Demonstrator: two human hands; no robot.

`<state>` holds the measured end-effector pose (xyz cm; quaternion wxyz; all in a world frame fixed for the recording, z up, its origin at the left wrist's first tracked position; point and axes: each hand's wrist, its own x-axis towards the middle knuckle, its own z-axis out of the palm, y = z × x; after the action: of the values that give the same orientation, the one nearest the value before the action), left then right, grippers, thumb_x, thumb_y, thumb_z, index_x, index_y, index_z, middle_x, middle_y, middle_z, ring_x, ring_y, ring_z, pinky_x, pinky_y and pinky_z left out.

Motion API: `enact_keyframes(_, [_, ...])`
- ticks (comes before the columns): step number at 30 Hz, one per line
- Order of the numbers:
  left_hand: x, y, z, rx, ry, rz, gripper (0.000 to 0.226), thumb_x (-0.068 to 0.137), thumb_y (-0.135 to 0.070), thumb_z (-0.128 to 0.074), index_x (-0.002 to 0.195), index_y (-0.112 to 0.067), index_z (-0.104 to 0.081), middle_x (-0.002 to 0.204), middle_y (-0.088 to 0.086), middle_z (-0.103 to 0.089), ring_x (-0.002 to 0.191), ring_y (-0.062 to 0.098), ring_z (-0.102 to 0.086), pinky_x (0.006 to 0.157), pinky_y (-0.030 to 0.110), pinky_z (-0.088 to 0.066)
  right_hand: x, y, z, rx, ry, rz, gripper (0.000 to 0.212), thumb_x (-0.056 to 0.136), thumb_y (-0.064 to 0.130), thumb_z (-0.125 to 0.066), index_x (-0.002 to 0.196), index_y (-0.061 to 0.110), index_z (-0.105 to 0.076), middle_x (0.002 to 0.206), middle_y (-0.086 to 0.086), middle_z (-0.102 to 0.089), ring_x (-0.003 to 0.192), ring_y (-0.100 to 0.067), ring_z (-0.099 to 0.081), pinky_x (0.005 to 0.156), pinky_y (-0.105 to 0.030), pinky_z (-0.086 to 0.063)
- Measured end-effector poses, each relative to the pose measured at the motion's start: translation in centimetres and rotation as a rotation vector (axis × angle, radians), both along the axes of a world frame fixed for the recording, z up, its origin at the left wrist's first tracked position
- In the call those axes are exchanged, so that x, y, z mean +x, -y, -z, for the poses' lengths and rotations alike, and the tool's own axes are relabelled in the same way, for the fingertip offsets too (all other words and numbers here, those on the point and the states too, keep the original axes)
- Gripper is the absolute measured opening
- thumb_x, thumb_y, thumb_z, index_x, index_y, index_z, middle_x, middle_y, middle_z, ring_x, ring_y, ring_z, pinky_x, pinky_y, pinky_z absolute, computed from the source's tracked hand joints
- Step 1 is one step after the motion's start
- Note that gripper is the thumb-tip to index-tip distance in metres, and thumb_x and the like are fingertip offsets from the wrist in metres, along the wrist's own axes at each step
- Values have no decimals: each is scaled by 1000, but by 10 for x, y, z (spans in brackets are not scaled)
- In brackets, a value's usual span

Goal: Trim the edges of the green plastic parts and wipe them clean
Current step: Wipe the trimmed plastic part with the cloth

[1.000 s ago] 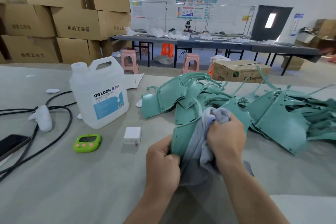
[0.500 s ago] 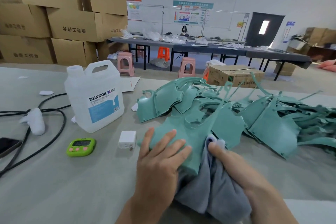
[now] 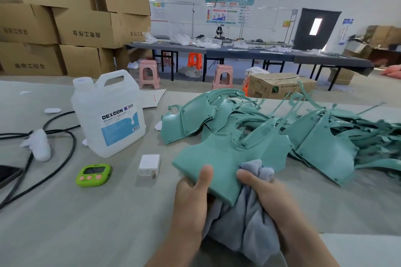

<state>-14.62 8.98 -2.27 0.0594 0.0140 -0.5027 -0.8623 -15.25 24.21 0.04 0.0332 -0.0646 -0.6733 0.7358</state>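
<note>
A flat green plastic part (image 3: pixel 225 158) lies tilted over the table in front of me. My left hand (image 3: pixel 192 199) grips its near edge, thumb on top and fingers underneath. My right hand (image 3: pixel 263 193) grips a bunched grey cloth (image 3: pixel 245 230) against the part's near right edge; the cloth hangs down between my wrists. Behind lies a heap of more green plastic parts (image 3: pixel 314 134), stretching to the right edge of the view.
On the grey table (image 3: pixel 86 223) stand a white DEXCON jug (image 3: pixel 110 115), a white charger block (image 3: pixel 149 165) and a green timer (image 3: pixel 93 174). Black cables (image 3: pixel 54 151) and a phone (image 3: pixel 7 174) lie at the left. Cardboard boxes, stools and long tables fill the background.
My left hand has left the top of the part and now grips its near edge with the thumb up. The part is turned flatter. The cloth is bunched tighter in my right hand.
</note>
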Motion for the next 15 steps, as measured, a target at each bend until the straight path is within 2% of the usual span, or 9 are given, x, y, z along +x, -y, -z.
enact_keyframes(1, [-2, -1, 0, 9, 27, -79, 24, 80, -32, -74, 102, -22, -78, 105, 9, -78, 99, 29, -74, 86, 43, -59, 1, 1, -1, 85, -10, -32, 6, 82, 20, -79, 76, 20, -76, 75, 1, -73, 72, -7, -70, 70, -26, -56])
enact_keyframes(3, [-7, 6, -4, 66, 49, -228, 16, 84, -24, -72, 98, -27, -78, 100, 8, -78, 94, 28, -76, 81, 42, -60, 4, 0, -2, 185, 8, -94, 8, 78, 26, -81, 73, 23, -76, 72, 5, -70, 69, -5, -66, 65, -22, -53])
enact_keyframes(6, [-13, 29, -13, 56, -38, -348, 13, 94, -12, -65, 96, -15, -77, 96, 3, -79, 86, 19, -76, 68, 29, -60, 9, 1, -8, 95, -6, 64, 14, 78, 21, -83, 67, 17, -76, 66, 3, -73, 59, -6, -68, 49, -15, -49])
enact_keyframes(8, [-11, 40, -13, -129, -97, -451, 11, 96, -14, -63, 95, -9, -74, 83, -10, -77, 72, 4, -71, 62, 15, -53, 11, 1, -12, -33, -64, 292, 21, 78, 22, -84, 66, 12, -70, 62, 0, -72, 54, -9, -66, 43, -16, -48])
enact_keyframes(10, [-3, 42, -10, -536, -227, -540, 15, 94, -23, -61, 92, -10, -69, 76, -11, -71, 57, -2, -55, 57, 6, -42, 14, 5, -14, -129, -105, 424, 23, 79, 30, -83, 74, 11, -70, 66, -1, -74, 57, -9, -69, 45, -18, -50])
enact_keyframes(11, [3, 38, -8, -687, -309, -516, 18, 93, -24, -58, 101, -13, -69, 87, -8, -72, 62, -3, -56, 61, 4, -41, 15, 10, -14, -147, -108, 445, 25, 80, 33, -83, 77, 11, -71, 68, -1, -74, 60, -9, -70, 47, -19, -52])
enact_keyframes(13, [15, 20, -7, -817, -378, -300, 40, 94, -26, -54, 131, -36, -63, 115, -20, -71, 97, -14, -60, 85, 4, -43, 16, 24, -10, -167, -121, 427, 23, 86, 31, -79, 79, 10, -71, 69, -3, -74, 63, -13, -70, 50, -22, -53])
enact_keyframes(14, [20, 10, -6, -865, -389, -215, 49, 92, -31, -52, 138, -47, -55, 126, -27, -65, 114, -12, -57, 96, 8, -41, 17, 31, -8, -195, -132, 382, 19, 88, 26, -77, 82, 9, -71, 73, -7, -75, 67, -17, -71, 53, -24, -56])
enact_keyframes(15, [23, 2, -5, -909, -402, -182, 54, 89, -35, -49, 140, -53, -50, 130, -31, -60, 121, -9, -54, 101, 11, -39, 19, 37, -7, -229, -134, 313, 16, 90, 21, -74, 86, 6, -72, 80, -12, -76, 72, -21, -72, 58, -27, -59])
